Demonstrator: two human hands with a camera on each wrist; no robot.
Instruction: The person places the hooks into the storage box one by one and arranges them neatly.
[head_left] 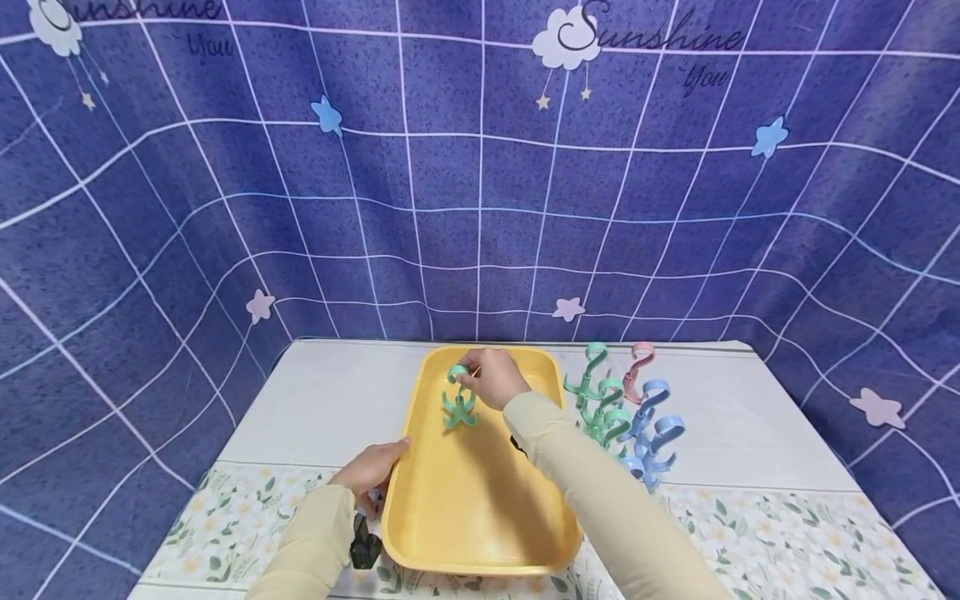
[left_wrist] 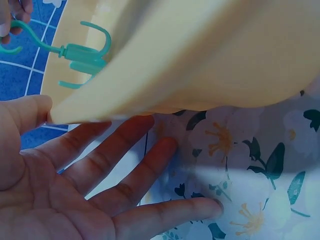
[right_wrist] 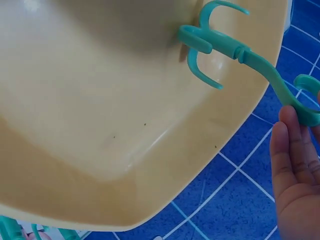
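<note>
My right hand (head_left: 497, 378) pinches the curved top of a green four-way hanging hook (head_left: 460, 410), upright over the far part of a yellow tray (head_left: 480, 500). In the right wrist view, the fingers of the right hand (right_wrist: 300, 165) hold the loop of the hook (right_wrist: 227, 45), whose prongs hang near the tray's inner surface (right_wrist: 100, 100). At the tray's left rim is my left hand (head_left: 372, 468). The left wrist view shows the left hand (left_wrist: 65, 185) with its thumb touching the rim and its fingers nearly straight, spread along the outside and underside.
Right of the tray stand several more hooks: green ones (head_left: 596, 367), a pink one (head_left: 641, 371) and blue ones (head_left: 663, 442). The white table (head_left: 750, 417) has a floral cloth (head_left: 787, 533) at its front. A blue grid-patterned curtain (head_left: 480, 233) hangs behind and at both sides.
</note>
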